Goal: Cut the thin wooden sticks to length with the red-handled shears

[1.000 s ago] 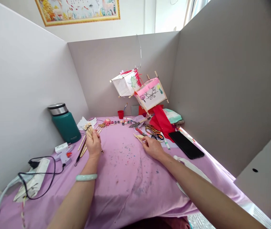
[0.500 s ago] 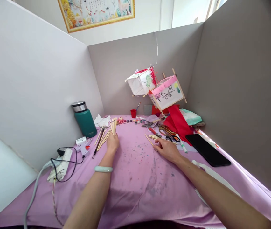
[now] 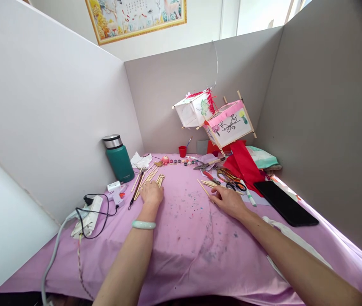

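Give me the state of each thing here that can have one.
Left hand: palm down over wooden sticks, grip unclear
Right hand: at a thin stick, grip unclear
Green bottle: upright, lid on
Phone: lying flat, screen dark
Red cup: upright
Paper lanterns: tilted
Glue gun: lying down
Bracelet: worn on left wrist

Craft wkspace, given glue gun, scissors, sticks & paper lanterns.
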Demonstrator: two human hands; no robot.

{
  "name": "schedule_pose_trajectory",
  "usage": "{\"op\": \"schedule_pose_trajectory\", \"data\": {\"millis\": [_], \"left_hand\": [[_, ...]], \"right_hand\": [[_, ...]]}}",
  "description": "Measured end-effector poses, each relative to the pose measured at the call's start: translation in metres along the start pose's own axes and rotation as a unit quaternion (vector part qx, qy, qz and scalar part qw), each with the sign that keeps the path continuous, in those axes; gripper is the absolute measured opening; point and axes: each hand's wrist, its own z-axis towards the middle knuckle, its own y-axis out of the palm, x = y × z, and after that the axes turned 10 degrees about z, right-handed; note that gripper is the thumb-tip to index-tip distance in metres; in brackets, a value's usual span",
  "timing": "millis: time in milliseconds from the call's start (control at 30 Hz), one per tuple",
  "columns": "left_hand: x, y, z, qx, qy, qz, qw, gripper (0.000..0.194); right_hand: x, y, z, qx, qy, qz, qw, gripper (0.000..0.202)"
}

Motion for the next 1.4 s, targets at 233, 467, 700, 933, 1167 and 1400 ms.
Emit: {"op": "schedule_pose_trajectory", "data": {"millis": [233, 467, 700, 933, 1167, 1400], "left_hand": [[-0.0034, -0.0005, 0.0045, -0.014, -0.009, 0.017, 1.000, 0.039], [-0.0029, -0.0015, 0.0026, 0.015, -0.002, 0.020, 1.000, 0.039], [0.0020, -0.0018, -0.0031, 0.090, 0.067, 0.021, 0.993, 0.034], [-0.0012, -0.0012, 0.0033, 0.015, 0.053, 0.009, 0.998, 0.036], [-0.0026, -0.0019, 0.0062, 0.024, 0.017, 0.023, 0.999, 0.039], [0.0003, -0.0020, 0.0032, 0.077, 0.043, 0.020, 0.996, 0.035]], "right_hand": [[-0.0070, 0.0003, -0.0054, 0.004, -0.058, -0.074, 0.996, 0.025], [-0.0092, -0.0013, -0.0065, -0.002, -0.047, -0.115, 0.992, 0.020], [-0.0077, -0.0013, -0.0052, -0.002, -0.039, -0.092, 0.995, 0.022], [-0.0082, -0.0010, -0.0049, -0.011, -0.032, -0.095, 0.995, 0.020], [-0.0067, -0.0008, -0.0043, -0.010, -0.034, -0.109, 0.993, 0.023], [-0.0093, -0.0021, -0.0031, -0.002, -0.017, -0.115, 0.993, 0.019]]}}
